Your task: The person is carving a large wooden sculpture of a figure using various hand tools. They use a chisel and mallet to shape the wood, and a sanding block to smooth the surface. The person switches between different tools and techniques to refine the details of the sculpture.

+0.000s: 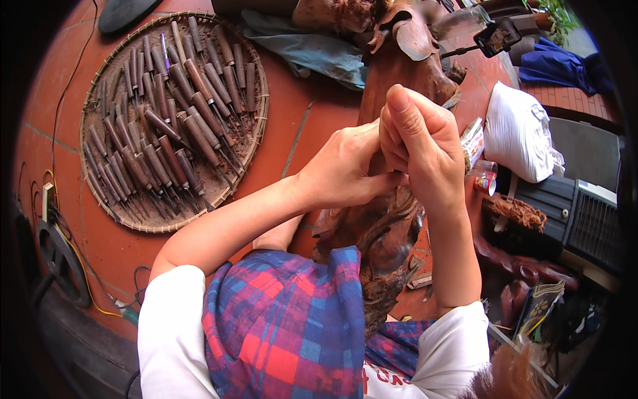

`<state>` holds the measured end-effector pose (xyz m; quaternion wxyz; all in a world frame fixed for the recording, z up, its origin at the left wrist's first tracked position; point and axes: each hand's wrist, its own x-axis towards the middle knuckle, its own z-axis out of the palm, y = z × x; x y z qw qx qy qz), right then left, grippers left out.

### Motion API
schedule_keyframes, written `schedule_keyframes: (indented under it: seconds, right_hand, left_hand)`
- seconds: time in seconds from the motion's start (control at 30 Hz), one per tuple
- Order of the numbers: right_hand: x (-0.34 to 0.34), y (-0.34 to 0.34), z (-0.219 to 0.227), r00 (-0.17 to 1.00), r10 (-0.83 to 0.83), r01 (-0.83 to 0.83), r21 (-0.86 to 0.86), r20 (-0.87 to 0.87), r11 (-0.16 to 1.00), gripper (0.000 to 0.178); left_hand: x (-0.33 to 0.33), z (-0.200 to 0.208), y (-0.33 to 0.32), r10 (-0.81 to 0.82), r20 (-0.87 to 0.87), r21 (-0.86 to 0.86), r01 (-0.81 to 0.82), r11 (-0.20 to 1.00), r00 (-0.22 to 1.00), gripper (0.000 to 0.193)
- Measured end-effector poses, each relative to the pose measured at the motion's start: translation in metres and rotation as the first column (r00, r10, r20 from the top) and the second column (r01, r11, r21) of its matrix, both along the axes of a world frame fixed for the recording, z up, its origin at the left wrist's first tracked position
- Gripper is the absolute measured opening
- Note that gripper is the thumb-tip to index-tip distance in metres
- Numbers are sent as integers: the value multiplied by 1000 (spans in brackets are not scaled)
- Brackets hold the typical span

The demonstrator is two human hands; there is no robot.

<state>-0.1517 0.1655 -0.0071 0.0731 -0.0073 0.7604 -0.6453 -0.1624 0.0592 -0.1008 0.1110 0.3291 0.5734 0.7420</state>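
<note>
A large piece of carved brown wood (379, 233) runs up the middle of the scene, and both hands are joined above it, hiding part of its surface. The left hand (342, 166) reaches across from the left of the carved wood, its fingers passing behind the right hand (425, 136). The right hand's thumb points up over curled fingers. Each grip looks at least partly closed where the two meet, but how far, and whether a tool sits inside, cannot be told.

Left of the carved wood, a round woven tray (153, 228) lies on the reddish tiled floor (319, 126), carrying many wooden-handled tools (163, 126) laid close together. A pale blue cloth (306, 50) lies to the left of the wood's upper end. Right of the carved wood are a bulging white sack (522, 133) and a clear container (485, 179) with a red-marked side. A checked red-and-blue cloth (279, 319) covers the person's front, left of the wood's lower end.
</note>
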Motion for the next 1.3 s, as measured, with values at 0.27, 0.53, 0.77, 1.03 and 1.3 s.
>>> schedule_keyframes:
  seconds: [0.27,0.53,0.77,1.03,1.3]
  right_hand:
    - [0,-7,7,1000,-6,9,112,-27,994,39]
    - [-1,3,-1,986,47,-29,110,-162,994,35]
    - [-4,-1,1,989,31,-8,156,-148,988,38]
    - [-9,6,-1,996,-19,17,-35,-83,999,26]
    - [-7,6,-1,997,-77,74,-104,-27,992,34]
  left_hand:
    - [-4,0,-1,-26,-15,-9,26,1000,1000,24]
    - [-8,-6,5,26,-109,-10,-27,1000,994,19]
    - [-14,-6,4,-3,-78,-38,1,999,997,23]
    - [-24,4,-3,-65,-92,-129,53,990,994,22]
    - [-23,8,-3,-62,-130,-207,34,978,990,32]
